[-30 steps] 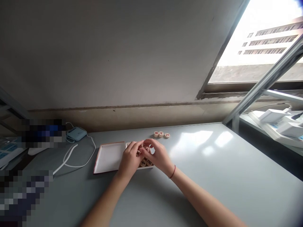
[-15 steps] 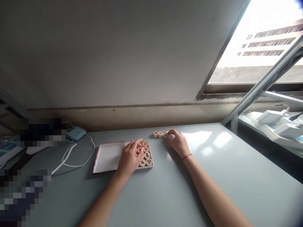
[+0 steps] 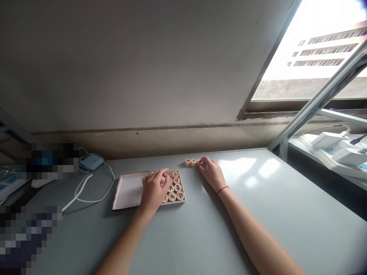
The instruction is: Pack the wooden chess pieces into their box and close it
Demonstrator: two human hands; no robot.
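A shallow box [image 3: 183,198] of several round wooden chess pieces [image 3: 177,187] lies on the grey table [image 3: 258,214], with its empty white lid [image 3: 129,189] beside it on the left. My left hand [image 3: 153,190] rests over the box's left part, fingers curled on the pieces; what they pinch is hidden. A short row of pieces [image 3: 190,162] lies on the table beyond the box. My right hand [image 3: 212,173] is at the right end of that row, fingertips pinched on a piece there. A red cord circles that wrist.
A light blue device [image 3: 91,161] with a white cable [image 3: 86,189] sits at the back left by the wall. Blurred items lie at the far left. White boxes [image 3: 329,139] rest on a ledge beyond the metal window frame [image 3: 315,103] to the right.
My right hand left the box, moved up and right to the row of pieces and set its fingers at the row's end. My left hand shifted slightly left over the box.
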